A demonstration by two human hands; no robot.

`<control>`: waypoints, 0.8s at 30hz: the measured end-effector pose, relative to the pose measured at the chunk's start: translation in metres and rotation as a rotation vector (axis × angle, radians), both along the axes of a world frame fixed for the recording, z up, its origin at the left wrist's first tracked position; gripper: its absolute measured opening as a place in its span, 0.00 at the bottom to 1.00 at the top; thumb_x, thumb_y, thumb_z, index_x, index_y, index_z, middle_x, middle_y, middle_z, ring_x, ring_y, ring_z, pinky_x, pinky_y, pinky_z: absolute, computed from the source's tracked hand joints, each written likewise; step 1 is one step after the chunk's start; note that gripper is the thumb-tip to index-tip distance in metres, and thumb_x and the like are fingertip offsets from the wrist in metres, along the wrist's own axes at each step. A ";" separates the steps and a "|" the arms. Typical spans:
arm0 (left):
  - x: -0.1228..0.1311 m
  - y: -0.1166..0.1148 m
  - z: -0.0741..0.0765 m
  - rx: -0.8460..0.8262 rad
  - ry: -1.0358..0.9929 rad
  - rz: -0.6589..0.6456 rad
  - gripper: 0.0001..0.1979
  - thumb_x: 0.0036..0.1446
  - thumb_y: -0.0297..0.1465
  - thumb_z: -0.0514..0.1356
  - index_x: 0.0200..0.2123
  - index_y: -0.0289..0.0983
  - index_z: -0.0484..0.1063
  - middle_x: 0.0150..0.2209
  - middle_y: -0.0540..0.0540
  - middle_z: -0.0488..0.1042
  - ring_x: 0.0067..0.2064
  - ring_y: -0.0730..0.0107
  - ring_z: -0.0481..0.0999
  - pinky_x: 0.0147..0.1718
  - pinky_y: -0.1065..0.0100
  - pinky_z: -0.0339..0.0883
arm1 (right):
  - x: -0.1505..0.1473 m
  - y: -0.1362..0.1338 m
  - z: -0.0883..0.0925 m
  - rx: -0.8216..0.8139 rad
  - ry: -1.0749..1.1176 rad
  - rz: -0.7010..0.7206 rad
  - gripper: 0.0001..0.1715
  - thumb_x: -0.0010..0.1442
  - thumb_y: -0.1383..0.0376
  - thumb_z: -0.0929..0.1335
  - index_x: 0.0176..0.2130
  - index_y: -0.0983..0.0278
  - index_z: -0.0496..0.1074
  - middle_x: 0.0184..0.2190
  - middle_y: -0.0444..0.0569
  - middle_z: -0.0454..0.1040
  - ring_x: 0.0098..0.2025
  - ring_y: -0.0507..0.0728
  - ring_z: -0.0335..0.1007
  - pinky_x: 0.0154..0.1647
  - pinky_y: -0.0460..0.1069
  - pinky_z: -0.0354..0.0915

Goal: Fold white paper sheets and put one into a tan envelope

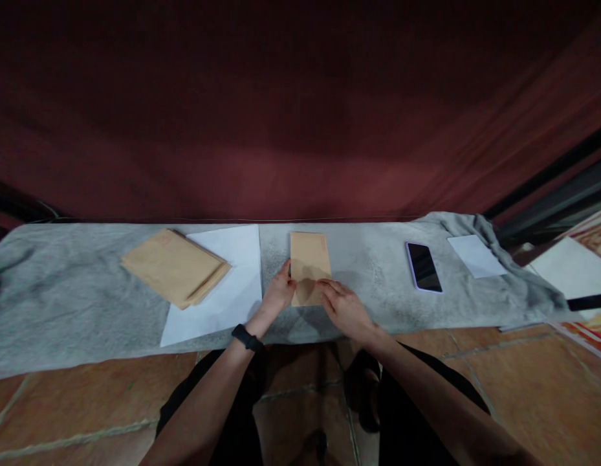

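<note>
A brown paper envelope [310, 259] lies upright on the grey cloth in front of me, with faint reddish print near its top right. My left hand [279, 289] is at its left edge, the thumb on the paper and the index finger stretched along the side. On the lower right part, my right hand [343, 307] presses its bent fingers together at the envelope's edge; the fingertips are partly hidden. Left of my hands, a stack of brown envelopes [171, 268] rests tilted on white paper sheets [227, 285].
A grey cloth [368, 259] covers the narrow bench. To the right lie a phone [424, 266] in a light purple case and a small white sheet [476, 256]. A dark red curtain [300, 129] hangs behind. Printed boards [579, 272] stand at the far right above the tiled floor [87, 411].
</note>
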State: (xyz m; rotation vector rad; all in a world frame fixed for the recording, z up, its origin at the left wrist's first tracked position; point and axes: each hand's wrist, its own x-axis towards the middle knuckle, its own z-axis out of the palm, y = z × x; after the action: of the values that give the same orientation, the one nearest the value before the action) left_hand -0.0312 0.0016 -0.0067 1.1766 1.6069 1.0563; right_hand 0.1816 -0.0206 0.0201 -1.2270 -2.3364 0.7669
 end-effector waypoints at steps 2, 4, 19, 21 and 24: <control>0.001 -0.003 0.005 -0.029 0.198 -0.051 0.35 0.53 0.22 0.60 0.66 0.34 0.66 0.35 0.44 0.82 0.38 0.58 0.81 0.42 0.63 0.73 | 0.000 -0.003 -0.009 0.144 -0.153 0.090 0.29 0.74 0.62 0.58 0.70 0.63 0.62 0.72 0.54 0.61 0.73 0.61 0.57 0.74 0.60 0.55; 0.003 -0.005 0.011 -0.090 0.402 -0.124 0.36 0.57 0.22 0.57 0.70 0.31 0.60 0.38 0.41 0.83 0.40 0.56 0.82 0.45 0.61 0.73 | -0.002 -0.008 -0.022 0.200 -0.263 0.136 0.32 0.75 0.57 0.59 0.73 0.64 0.57 0.75 0.54 0.52 0.76 0.62 0.49 0.76 0.61 0.50; 0.039 -0.007 -0.003 0.277 1.006 -0.465 0.25 0.74 0.35 0.45 0.70 0.39 0.61 0.74 0.44 0.57 0.76 0.59 0.51 0.74 0.51 0.45 | -0.002 -0.022 -0.058 0.402 -0.338 0.142 0.31 0.74 0.50 0.61 0.66 0.66 0.68 0.68 0.59 0.67 0.72 0.64 0.58 0.76 0.62 0.48; 0.038 0.000 -0.008 0.231 1.041 -0.461 0.27 0.74 0.36 0.43 0.72 0.37 0.57 0.75 0.44 0.54 0.76 0.61 0.49 0.74 0.53 0.43 | -0.001 -0.023 -0.058 0.405 -0.343 0.140 0.32 0.74 0.50 0.62 0.66 0.66 0.68 0.69 0.58 0.66 0.73 0.64 0.57 0.76 0.62 0.48; 0.033 0.013 -0.009 0.158 1.078 -0.412 0.29 0.74 0.37 0.40 0.73 0.36 0.54 0.76 0.44 0.51 0.77 0.60 0.46 0.75 0.53 0.41 | 0.000 -0.024 -0.057 0.417 -0.339 0.140 0.32 0.74 0.51 0.62 0.68 0.65 0.65 0.71 0.56 0.62 0.73 0.63 0.56 0.76 0.62 0.49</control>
State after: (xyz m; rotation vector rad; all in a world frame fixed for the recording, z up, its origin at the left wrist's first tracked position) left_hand 0.0022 0.0148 -0.0155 2.2949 1.8955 0.2339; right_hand 0.1817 -0.0442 -0.0370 -1.0780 -2.6926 0.0927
